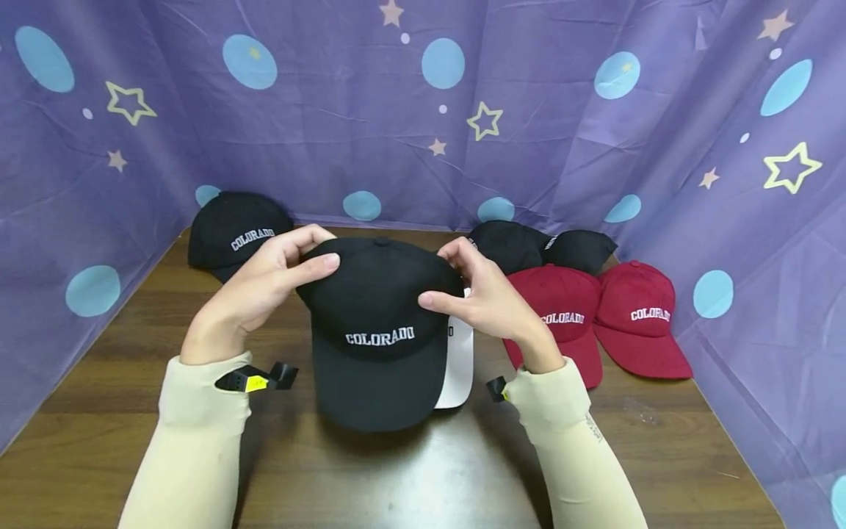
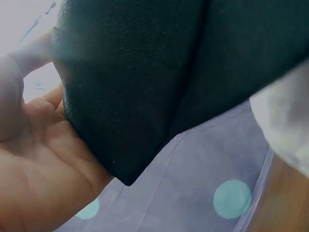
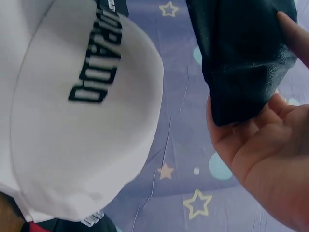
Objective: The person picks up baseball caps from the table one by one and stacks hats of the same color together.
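A black cap (image 1: 380, 294) with white COLORADO lettering is held up by both hands, brim downward and lettering facing the head camera. My left hand (image 1: 264, 283) grips its left side, thumb in front and fingers behind. On the right side my right hand (image 1: 485, 297) pinches it the same way. Behind it stands a white cap (image 1: 457, 367), mostly hidden in the head view; its dark lettering shows in the right wrist view, where the white cap (image 3: 91, 135) is apart from the black cap (image 3: 246, 63). The left wrist view has the black cloth (image 2: 130, 77) against my palm (image 2: 53, 164).
Another black cap (image 1: 238, 231) lies at the back left of the wooden table (image 1: 119, 411). At the back right are two black caps (image 1: 505, 246), (image 1: 578, 250) behind two red caps (image 1: 555, 294), (image 1: 637, 308). A purple patterned curtain (image 1: 370, 110) surrounds the table.
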Motion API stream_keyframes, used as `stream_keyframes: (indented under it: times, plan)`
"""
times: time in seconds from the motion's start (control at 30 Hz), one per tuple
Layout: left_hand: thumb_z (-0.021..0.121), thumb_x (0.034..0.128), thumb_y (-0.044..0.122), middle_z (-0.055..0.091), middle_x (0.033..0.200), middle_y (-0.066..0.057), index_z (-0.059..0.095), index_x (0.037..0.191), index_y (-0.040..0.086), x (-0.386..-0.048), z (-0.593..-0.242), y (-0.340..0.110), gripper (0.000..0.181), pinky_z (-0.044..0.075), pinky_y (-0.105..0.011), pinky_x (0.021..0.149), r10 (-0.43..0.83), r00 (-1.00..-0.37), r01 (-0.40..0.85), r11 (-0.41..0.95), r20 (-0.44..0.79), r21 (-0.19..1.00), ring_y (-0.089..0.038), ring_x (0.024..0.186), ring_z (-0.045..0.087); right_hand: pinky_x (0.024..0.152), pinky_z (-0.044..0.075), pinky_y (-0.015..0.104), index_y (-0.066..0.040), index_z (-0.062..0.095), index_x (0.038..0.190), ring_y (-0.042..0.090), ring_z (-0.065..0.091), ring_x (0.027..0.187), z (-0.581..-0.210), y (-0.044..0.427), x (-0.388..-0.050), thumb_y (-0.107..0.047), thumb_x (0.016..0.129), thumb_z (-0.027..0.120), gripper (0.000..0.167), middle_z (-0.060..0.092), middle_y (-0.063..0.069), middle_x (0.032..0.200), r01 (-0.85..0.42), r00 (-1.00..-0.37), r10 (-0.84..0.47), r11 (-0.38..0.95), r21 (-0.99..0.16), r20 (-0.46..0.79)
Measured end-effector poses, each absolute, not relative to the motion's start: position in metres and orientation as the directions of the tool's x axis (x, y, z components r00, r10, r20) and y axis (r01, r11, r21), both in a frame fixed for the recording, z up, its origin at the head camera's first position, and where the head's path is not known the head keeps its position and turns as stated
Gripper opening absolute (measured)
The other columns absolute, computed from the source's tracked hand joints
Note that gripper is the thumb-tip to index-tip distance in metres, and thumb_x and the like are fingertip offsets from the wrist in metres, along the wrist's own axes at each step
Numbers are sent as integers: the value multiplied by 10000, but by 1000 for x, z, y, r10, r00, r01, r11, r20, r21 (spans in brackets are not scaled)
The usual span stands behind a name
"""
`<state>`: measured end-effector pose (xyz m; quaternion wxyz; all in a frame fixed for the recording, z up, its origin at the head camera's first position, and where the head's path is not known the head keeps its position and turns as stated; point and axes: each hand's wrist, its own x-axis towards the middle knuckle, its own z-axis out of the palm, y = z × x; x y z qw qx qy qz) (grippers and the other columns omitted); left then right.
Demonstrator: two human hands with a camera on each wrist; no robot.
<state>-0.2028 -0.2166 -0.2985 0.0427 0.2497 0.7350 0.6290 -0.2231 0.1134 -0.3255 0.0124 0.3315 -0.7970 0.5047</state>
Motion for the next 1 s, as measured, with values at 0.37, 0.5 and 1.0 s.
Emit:
stream_keyframes:
  times: [0.37,0.5,1.0]
  plan:
    - [570,1090,49,699,983,-63,646,1161,-9,-203,-313,-258,119,562,-293,712,436,-864,316,83,250,945,-159,859,679,861,540,324,-164,545,1194,96,686,870,-331,71,-200,-266,899,876,455,710,-56,950,-568,-786,-484,317,-760,385]
    - [556,1091,27,697,1008,-46,648,1175,-20,-204,-316,-279,134,550,-279,709,425,-873,311,111,238,944,-143,892,661,943,516,323,-136,530,1260,97,650,995,-334,47,-193,-278,914,858,497,674,-36,1063,-579,-789,-466,342,-740,401]
    - [529,1098,28,734,1009,33,689,1211,107,-213,-339,-357,212,585,-311,688,333,-940,176,290,73,941,-112,863,698,1142,412,280,-73,461,1501,176,520,1353,-350,-24,-188,-199,977,730,603,553,85,1453,-455,-842,-475,369,-810,257]
